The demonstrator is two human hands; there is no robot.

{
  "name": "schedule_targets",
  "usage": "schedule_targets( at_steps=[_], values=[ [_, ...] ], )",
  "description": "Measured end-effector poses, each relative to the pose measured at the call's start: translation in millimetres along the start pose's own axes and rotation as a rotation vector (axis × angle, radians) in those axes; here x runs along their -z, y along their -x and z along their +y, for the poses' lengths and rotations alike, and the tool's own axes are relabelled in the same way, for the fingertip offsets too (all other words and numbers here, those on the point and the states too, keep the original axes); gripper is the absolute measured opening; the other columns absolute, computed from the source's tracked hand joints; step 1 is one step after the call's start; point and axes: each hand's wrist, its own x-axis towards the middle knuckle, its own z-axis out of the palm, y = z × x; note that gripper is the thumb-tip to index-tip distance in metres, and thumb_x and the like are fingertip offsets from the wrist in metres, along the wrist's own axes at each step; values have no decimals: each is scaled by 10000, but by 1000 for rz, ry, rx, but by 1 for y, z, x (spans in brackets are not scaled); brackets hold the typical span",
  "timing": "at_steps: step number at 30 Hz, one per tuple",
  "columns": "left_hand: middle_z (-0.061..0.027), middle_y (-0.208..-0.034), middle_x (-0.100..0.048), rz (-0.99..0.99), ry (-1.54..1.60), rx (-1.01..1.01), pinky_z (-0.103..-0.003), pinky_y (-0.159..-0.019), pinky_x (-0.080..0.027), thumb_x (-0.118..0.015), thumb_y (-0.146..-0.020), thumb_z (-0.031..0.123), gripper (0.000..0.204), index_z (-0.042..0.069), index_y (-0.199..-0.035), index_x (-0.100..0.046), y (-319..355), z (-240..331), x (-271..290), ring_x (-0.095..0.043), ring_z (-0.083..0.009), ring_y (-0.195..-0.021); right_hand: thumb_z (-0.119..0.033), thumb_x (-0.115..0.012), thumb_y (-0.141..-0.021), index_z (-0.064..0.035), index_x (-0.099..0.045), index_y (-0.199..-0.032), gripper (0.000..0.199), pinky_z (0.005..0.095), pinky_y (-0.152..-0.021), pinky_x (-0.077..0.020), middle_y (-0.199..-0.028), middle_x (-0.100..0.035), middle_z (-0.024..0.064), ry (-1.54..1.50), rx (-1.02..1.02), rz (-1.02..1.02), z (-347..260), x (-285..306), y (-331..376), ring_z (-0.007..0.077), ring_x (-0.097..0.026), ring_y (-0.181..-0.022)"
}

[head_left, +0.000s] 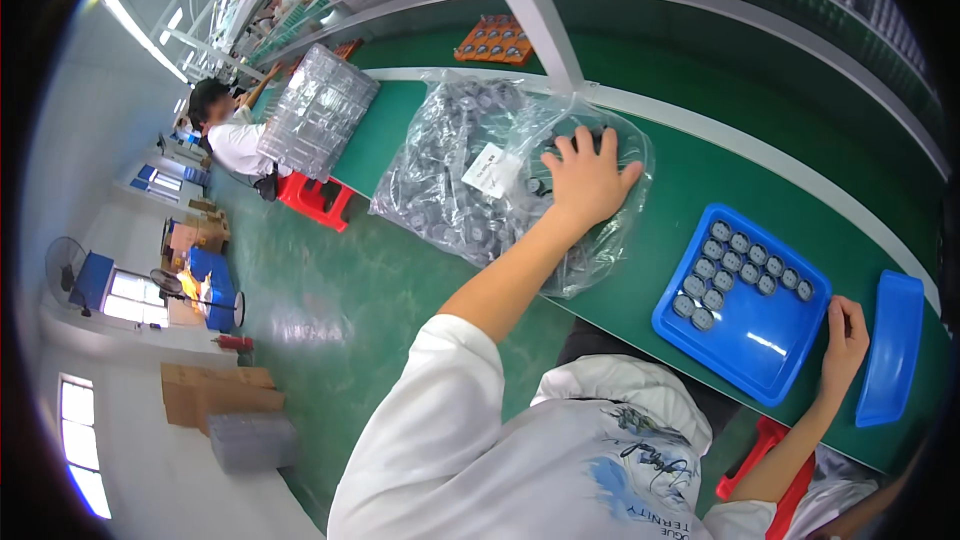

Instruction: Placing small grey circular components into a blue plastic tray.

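Head cam (only view): clear bag (440, 165), w/ a white label (491, 171) on it, lies on the green bench (668, 225), L of the blue tray (738, 340). Bag film looks thin, soft, prob slippery; full of small grey pcs, so est. heavy as a whole, and contents will shift. Best hold: bunch loose film near the end closest to the tray, or support from below; don't pinch one layer, could tear. Round parts (730, 260) sit in the tray's far-L area, near side bare. Prob light & stiff, smooth faces may slip; material n/a from here, so fragility unknown. Grab by the rim, thumb + index, off the face. Tray itself looks stiff, light plastic; lift by opposite rims, keep level or parts slide. L hand (592, 178): L of tray, palm down over the bag's near-tray end, arm reaching out, fingers spread wide; can't tell if it's inside or on top of the film, no part seen gripped. R hand (846, 333): at tray's R rim, forearm up from below, fingers loosely bent; contact or grip unclear, can't tell. 2nd tray (890, 350) just R of it.
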Motion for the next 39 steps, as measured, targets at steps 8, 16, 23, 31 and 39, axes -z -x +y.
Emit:
schedule_targets(
  at_steps=[8, 16, 23, 31, 39],
  values=[
    [-195, -1010, -590, 119, 310, 70, -519, -758, -519, -706, -882, 371, 358, 70, -1063, -637, -12, -25, -7, -621, -404, -940, -138, -618, -1009, 35, -672, -1049, 186, 254, -866, -452, -993, -666, 47, -2, 11, 26, -6, 6, 6, 125, -594, -938],
    [-156, -892, -640, 273, 766, 367, -402, -796, -504, -642, -966, 375, 359, 20, -1018, -659, -28, -52, -1, -630, -277, -828, -103, -628, -997, 48, -662, -1046, 162, 253, -865, -452, -1009, -652, 60, -4, 43, -15, -18, 2, 8, 132, -593, -948],
    [-44, -727, -599, 178, 1048, 675, -280, -456, -421, -647, -984, 401, 434, -14, -859, -649, -39, -63, 26, -544, -128, -555, -98, -628, -995, 50, -666, -1047, 162, 259, -855, -461, -1040, -659, 73, -46, 16, 5, -17, 0, 8, 146, -600, -957],
    [-76, -826, -662, -51, 1180, 317, -317, -668, -478, -751, -879, 210, 213, 18, -904, -662, 34, 22, 106, -604, -158, -765, -251, -584, -1035, 81, -603, -1247, 394, 269, -736, -513, -1106, -639, 121, -400, 33, 168, -3, 29, 29, 161, -611, -848],
    [-151, -1244, -623, -230, 1106, -685, -292, -504, -528, -889, -696, 257, 350, 72, -919, -693, 91, 140, 106, -665, -202, -759, -115, -490, -1011, 67, -543, -1388, 423, 284, -666, -537, -1181, -651, 143, -769, -237, -463, -113, -46, 43, 150, -646, -778]
  ],
)
